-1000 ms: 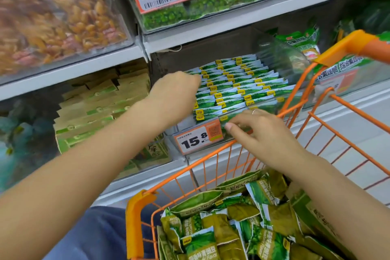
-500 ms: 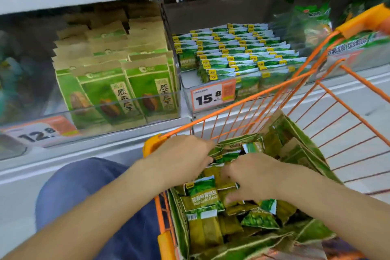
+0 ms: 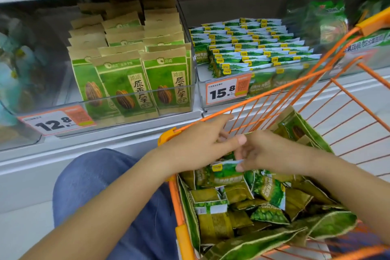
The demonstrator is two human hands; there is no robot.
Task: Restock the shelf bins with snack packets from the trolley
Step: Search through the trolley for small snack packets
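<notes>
Price tags (image 3: 229,90): 15.8, 12.8

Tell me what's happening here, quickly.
A person is restocking snacks. Both hands are down in the orange trolley: the right hand pinches a small green snack packet off the loose pile, the left hand beside it, fingers extended. Behind the trolley, the shelf bin tagged 15.8 already holds neat rows of the same packets. Nothing is being placed yet.
</notes>
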